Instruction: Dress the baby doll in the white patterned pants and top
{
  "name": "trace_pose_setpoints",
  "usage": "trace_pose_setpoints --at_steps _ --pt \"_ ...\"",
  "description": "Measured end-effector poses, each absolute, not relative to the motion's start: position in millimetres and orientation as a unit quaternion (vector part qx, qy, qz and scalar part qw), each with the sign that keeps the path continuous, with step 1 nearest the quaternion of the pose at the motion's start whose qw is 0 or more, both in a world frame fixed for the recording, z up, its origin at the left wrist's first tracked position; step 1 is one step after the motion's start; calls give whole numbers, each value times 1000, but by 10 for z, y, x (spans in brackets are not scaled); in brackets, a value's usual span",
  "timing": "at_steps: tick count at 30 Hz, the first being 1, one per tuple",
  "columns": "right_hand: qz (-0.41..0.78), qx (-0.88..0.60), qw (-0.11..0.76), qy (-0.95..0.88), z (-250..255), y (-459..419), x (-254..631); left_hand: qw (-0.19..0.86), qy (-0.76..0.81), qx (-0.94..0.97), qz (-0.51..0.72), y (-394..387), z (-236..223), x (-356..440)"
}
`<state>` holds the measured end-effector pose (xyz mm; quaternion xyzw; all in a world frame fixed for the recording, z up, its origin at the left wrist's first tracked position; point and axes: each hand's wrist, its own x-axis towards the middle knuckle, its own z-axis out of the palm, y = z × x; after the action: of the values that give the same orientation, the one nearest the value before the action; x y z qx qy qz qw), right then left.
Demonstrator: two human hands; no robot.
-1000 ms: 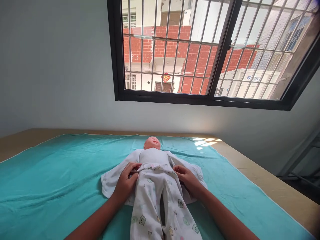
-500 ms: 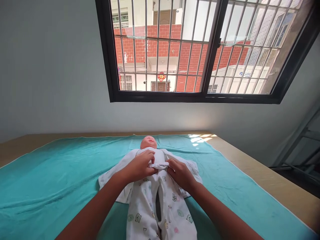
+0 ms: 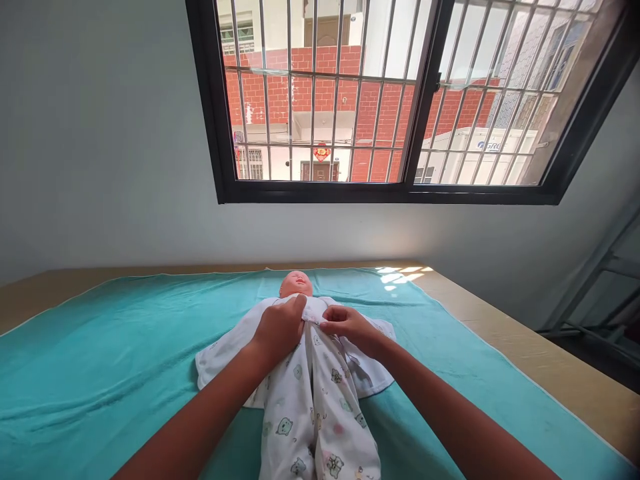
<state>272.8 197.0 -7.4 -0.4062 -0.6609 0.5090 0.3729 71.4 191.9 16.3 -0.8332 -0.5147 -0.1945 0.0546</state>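
A baby doll [image 3: 296, 284] lies on its back, head toward the wall, on a teal cloth [image 3: 125, 353]. White baby pants [image 3: 320, 407] with small printed animals stretch from its chest toward me. My left hand [image 3: 283, 327] is closed on the left side of their waistband, thumb on top. At the right side of the waistband, my right hand [image 3: 350, 327] pinches the fabric between thumb and fingers. Beneath spreads a white top [image 3: 225, 350], its sleeves out to both sides. The doll's body is hidden under the clothes and my hands.
The cloth covers most of a wooden table [image 3: 545, 347], whose back edge meets a grey wall [image 3: 125, 167]. Above is a barred window with a black frame [image 3: 320, 193]. A metal rack [image 3: 590, 293] stands at the right. Sunlight falls on the table's far right corner.
Both hands have drawn the waistband up toward the doll's neck, and the pants legs look narrower and closer together. My left hand has turned to a tighter grip.
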Motion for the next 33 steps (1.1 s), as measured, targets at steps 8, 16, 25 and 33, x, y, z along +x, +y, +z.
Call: trace_pose_setpoints --at_steps 8,16,25,33 --pt "2 -445 246 -861 -21 1997 2688 74 -525 -829 -176 1856 147 809" --pt "181 -452 269 -831 -213 2338 2859 -33 -566 -809 -156 2029 84 625" --pt "195 -480 145 -843 43 2695 2823 -92 -539 -819 -175 2253 117 439" --pt "100 -556 260 -783 -243 2758 2667 -64 -549 -805 -215 2470 -1 395"
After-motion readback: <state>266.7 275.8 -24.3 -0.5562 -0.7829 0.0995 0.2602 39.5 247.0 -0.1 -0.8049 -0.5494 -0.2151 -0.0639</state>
